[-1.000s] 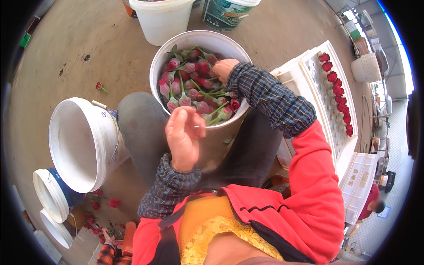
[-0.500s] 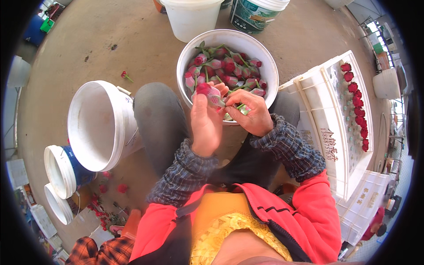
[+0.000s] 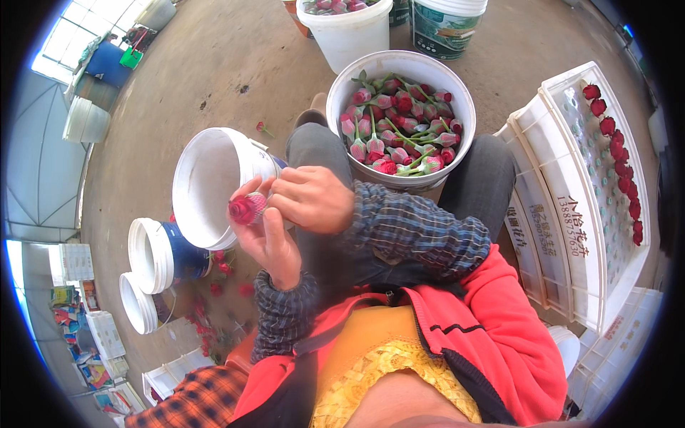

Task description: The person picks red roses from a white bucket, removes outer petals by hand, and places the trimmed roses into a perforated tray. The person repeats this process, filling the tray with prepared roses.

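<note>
A red rose (image 3: 245, 209) with a pale mesh net sleeve round its bloom is in my left hand (image 3: 267, 246), which is palm up in front of the left bucket. My right hand (image 3: 314, 200) reaches across from the right, its fingers closed together at the rose's base; what exactly they pinch is hidden. Between my knees stands a white bucket (image 3: 462, 96) holding many netted red roses with green stems. Left of my knee, beyond the held rose, a second white bucket (image 3: 203, 178) leans with its mouth toward me.
On the right stands a white crate (image 3: 571, 235) with a row of red roses (image 3: 621, 153) along its top. Two smaller buckets (image 3: 150, 257) are at the left, with loose roses (image 3: 217, 289) on the floor nearby. More buckets (image 3: 349, 36) stand ahead. A person's checked sleeve (image 3: 193, 396) shows lower left.
Both hands have moved left with the rose, from over the bucket of netted roses to in front of the left white bucket. The whole view has shifted too.
</note>
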`<state>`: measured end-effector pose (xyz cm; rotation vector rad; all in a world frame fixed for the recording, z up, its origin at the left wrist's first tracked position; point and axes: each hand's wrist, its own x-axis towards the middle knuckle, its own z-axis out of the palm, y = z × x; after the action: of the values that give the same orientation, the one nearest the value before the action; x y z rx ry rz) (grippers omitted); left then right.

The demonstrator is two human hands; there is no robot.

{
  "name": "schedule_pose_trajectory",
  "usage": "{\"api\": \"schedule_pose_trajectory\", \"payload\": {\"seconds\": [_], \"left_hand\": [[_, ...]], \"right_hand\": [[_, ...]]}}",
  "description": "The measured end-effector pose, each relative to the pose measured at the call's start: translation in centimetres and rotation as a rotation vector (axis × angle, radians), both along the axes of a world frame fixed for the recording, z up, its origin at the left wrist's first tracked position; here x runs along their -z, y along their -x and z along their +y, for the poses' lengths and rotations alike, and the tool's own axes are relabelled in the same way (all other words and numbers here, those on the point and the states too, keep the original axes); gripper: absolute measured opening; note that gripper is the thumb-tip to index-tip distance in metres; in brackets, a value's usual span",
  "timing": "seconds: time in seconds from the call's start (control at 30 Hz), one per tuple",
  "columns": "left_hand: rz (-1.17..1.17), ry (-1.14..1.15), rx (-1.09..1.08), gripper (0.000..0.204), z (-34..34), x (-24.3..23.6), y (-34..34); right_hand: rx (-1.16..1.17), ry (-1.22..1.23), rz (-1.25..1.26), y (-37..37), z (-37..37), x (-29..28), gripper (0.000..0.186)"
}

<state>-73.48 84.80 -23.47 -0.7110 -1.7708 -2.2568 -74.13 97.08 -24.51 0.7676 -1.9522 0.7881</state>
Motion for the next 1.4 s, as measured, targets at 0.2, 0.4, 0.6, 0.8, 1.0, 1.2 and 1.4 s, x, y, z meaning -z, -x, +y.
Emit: {"api": "schedule_pose_trajectory", "payload": {"seconds": [0.2,0.4,0.6,0.8,1.0,1.2,1.4], "left_hand": [[-0.350,-0.210,-0.052,0.041,-0.8,5.1,2.8],[-0.397,-0.227,-0.202,0.037,-3.6,6.3,4.0],[-0.371,-0.216,0.105,0.033,-3.8,2.2,3.7],[-0.693,-0.259,0.426,0.044,1.0,1.3,3.2],[-0.766,-0.327,0.558,0.048,1.8,2.5,4.7],[-0.936,-0.416,0.523,0.048,1.4,3.0,5.5],[-0.995,-0.608,0.747,0.035,0.9,3.5,7.2]], "right_hand": [[0.118,-0.143,-0.150,2.2,-0.4,3.5,0.019],[0.024,-0.048,-0.384,0.5,1.3,3.6,0.010],[0.252,0.843,-0.941,3.8,14.6,2.6,0.015],[0.893,-0.215,-0.933,11.1,22.0,8.6,0.015],[0.864,-0.758,-1.038,14.9,22.0,10.7,0.019],[0.856,-0.718,-1.050,13.1,23.4,8.9,0.019],[0.264,0.485,-1.036,6.1,19.1,1.5,0.017]]}}
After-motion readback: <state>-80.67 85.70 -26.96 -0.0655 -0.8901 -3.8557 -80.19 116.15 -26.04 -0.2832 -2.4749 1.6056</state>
